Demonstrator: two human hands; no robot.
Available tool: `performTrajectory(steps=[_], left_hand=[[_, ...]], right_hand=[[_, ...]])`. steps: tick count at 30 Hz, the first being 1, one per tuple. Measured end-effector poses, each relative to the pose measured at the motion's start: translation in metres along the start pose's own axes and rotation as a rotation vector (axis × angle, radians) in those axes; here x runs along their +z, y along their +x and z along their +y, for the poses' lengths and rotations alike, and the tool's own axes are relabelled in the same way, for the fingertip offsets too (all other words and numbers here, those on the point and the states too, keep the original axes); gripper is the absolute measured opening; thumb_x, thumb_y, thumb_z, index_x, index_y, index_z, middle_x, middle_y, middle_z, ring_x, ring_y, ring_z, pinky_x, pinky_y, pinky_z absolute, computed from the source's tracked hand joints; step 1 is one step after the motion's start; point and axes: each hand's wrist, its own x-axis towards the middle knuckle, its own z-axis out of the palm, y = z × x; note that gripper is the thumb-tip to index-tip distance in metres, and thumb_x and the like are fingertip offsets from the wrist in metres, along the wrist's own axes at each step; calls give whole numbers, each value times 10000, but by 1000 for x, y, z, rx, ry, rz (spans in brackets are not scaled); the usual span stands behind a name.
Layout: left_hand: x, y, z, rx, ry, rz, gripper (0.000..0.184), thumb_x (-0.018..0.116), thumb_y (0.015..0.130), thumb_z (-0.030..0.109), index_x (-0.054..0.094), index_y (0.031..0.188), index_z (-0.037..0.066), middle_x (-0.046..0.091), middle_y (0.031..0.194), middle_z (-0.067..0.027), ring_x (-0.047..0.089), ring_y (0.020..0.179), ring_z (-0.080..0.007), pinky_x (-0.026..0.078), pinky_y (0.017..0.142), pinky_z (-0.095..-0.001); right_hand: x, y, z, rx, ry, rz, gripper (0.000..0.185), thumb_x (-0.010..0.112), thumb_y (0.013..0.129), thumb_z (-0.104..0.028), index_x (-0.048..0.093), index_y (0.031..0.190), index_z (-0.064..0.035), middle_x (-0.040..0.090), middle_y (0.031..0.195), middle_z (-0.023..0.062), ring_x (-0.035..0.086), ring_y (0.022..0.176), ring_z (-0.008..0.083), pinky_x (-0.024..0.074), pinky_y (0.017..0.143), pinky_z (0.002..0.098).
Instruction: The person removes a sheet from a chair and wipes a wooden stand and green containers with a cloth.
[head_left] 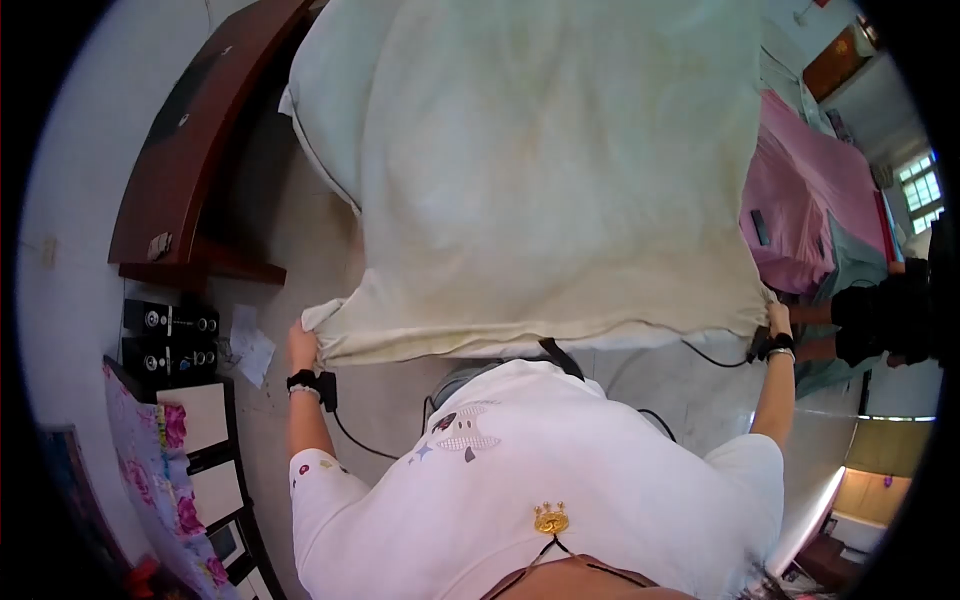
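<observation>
A large pale cream-green duvet cover (560,200) spreads out in front of me, its near edge stretched between my two hands. My left hand (302,347) is closed round the bunched near left corner. At the near right corner, my right hand (779,318) grips the cloth, fingers partly hidden by the folds. Between the hands the edge sags slightly and shows a whitish layer beneath. The far end runs out of the top of the view. Each wrist wears a black strap with a small box and a cable.
On the left stand a dark red wooden desk (170,190), black speakers (170,340) and a cabinet under a floral cloth (150,460). Papers (250,345) lie on the floor. Pink bedding (810,190) is at right, near a person in dark clothing (885,315).
</observation>
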Motion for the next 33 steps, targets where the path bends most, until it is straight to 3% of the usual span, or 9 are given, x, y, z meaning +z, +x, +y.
performTrajectory(steps=[15, 18, 20, 22, 23, 25, 27, 29, 33], left_hand=[[65, -31, -92, -177, -104, 149, 278, 413, 699, 30, 533, 947, -12, 573, 897, -172, 543, 835, -298, 406, 727, -350], [96, 15, -88, -198, -14, 50, 274, 438, 709, 40, 496, 973, -4, 547, 925, -178, 522, 863, -304, 404, 752, -359], [86, 92, -9, -30, -103, -50, 292, 449, 718, 40, 451, 1007, -1, 517, 973, -184, 497, 900, -314, 400, 781, -363], [47, 163, 117, 436, -367, 71, 282, 439, 719, 50, 471, 993, -11, 480, 1024, -207, 478, 916, -326, 380, 805, -378], [13, 211, 166, 782, 110, 480, 260, 429, 729, 65, 492, 969, -16, 486, 1013, -211, 479, 910, -331, 393, 784, -371], [-137, 189, 293, 910, -342, 446, 244, 411, 749, 103, 510, 927, -32, 534, 880, -213, 512, 805, -334, 422, 698, -359], [-256, 157, 319, 732, -328, 875, 225, 411, 758, 154, 545, 770, -26, 552, 724, -191, 529, 639, -303, 413, 576, -386], [-337, 115, 325, 596, -436, 1252, 250, 413, 759, 175, 564, 709, -18, 561, 668, -178, 538, 583, -290, 410, 531, -397], [-239, 102, 231, 584, -211, 1265, 214, 424, 747, 156, 568, 782, 1, 564, 755, -171, 541, 687, -295, 418, 597, -386]], right_hand=[[26, -32, 28, 205, -29, 51, 293, 457, 734, -115, 507, 959, 65, 554, 846, 169, 535, 784, 247, 421, 663, 326], [43, 32, 52, -280, -1079, -162, 382, 453, 737, -152, 440, 1104, -47, 498, 1026, 195, 506, 903, 311, 406, 741, 374], [51, 22, -70, -681, -1038, -49, 332, 407, 765, -163, 438, 1072, -39, 513, 973, 189, 491, 897, 327, 390, 770, 395], [47, 70, -152, -653, -795, 179, 335, 354, 814, -268, 449, 1045, -45, 506, 926, 163, 493, 861, 275, 391, 759, 357], [22, 70, -217, -694, -570, 217, 355, 360, 814, -301, 449, 1052, -53, 506, 939, 141, 496, 861, 251, 397, 750, 337], [-60, 37, -325, -720, 94, 174, 398, 373, 813, -368, 447, 1065, -69, 507, 966, 97, 501, 859, 203, 409, 733, 297], [-147, -1, -386, -661, 695, 166, 371, 418, 806, -359, 478, 1038, -76, 517, 971, 89, 505, 866, 186, 420, 724, 288], [-234, -4, -385, -1145, -408, 850, 352, 518, 749, -244, 474, 1042, -53, 514, 993, 140, 511, 889, 243, 421, 731, 324], [-206, -23, -291, -994, -685, 1377, 386, 529, 709, -145, 442, 1062, -15, 515, 960, 161, 512, 858, 289, 421, 693, 344]])
